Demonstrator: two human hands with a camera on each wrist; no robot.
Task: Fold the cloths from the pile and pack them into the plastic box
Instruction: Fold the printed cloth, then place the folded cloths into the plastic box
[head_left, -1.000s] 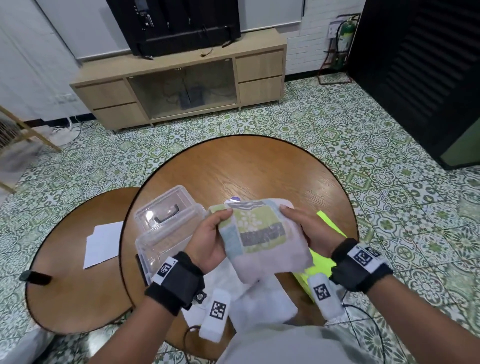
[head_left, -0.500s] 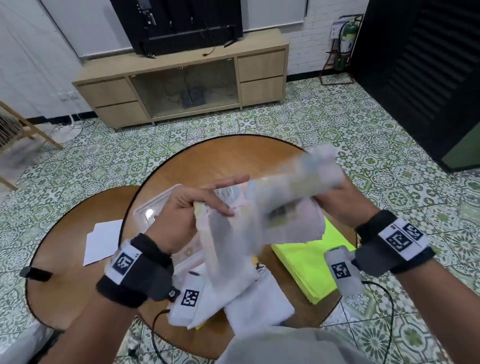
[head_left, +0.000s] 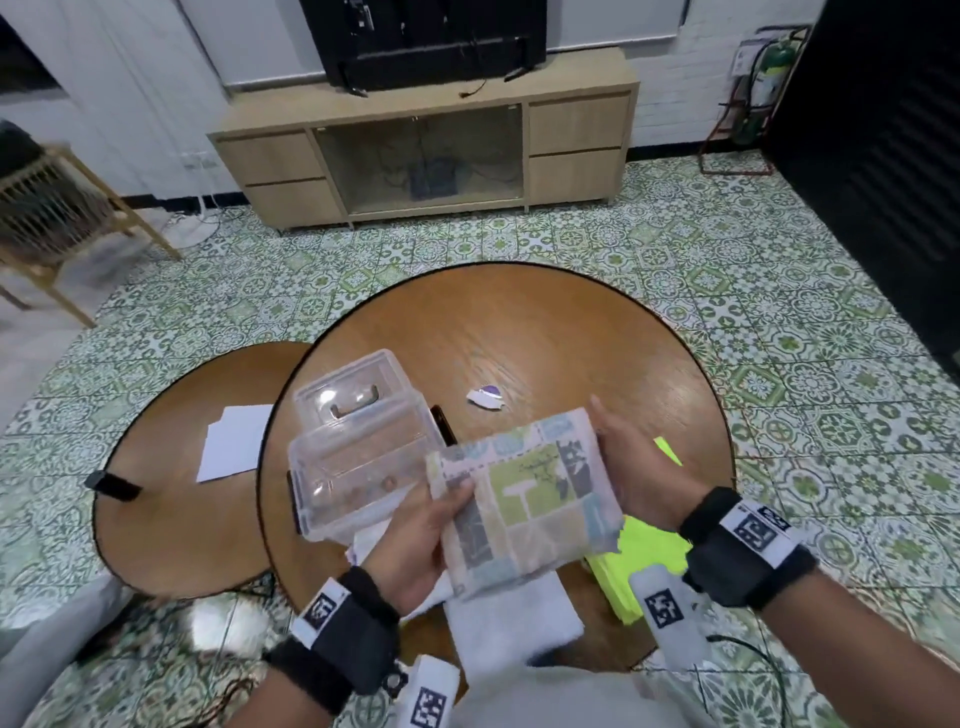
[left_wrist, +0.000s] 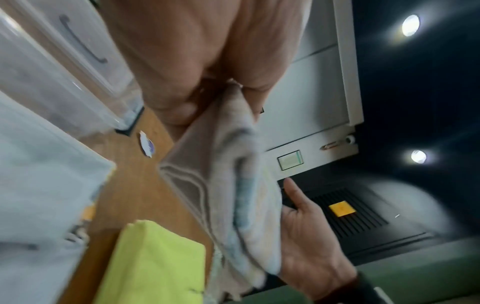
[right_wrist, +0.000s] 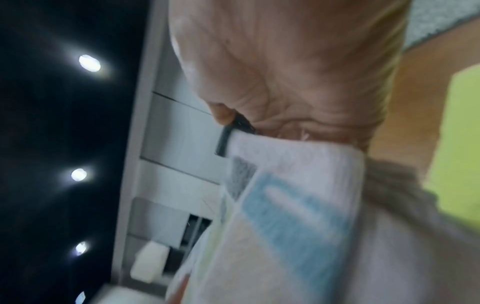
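Observation:
A folded patchwork cloth (head_left: 524, 499) in pink, green, blue and grey hangs above the near part of the round wooden table (head_left: 545, 338). My left hand (head_left: 431, 525) pinches its left edge, thumb on top. My right hand (head_left: 628, 467) holds its right edge, fingers hidden beneath. The left wrist view shows the cloth (left_wrist: 233, 195) as a stack of layers between both hands. In the right wrist view the blurred cloth (right_wrist: 298, 205) runs into my palm. The clear plastic box (head_left: 358, 467) stands just left of the cloth with its lid (head_left: 358, 389) raised.
A neon yellow folded cloth (head_left: 649, 561) lies under my right wrist. White cloths (head_left: 509, 618) lie at the near table edge. A small purple and white scrap (head_left: 485, 397) sits mid-table. A lower round table (head_left: 171, 540) to the left carries white paper (head_left: 234, 441) and a black object (head_left: 111, 486).
The cloth was lifted and flipped over in a blur half a second ago. Now it is held flat and lower again as a tighter rectangle, closer to the box.

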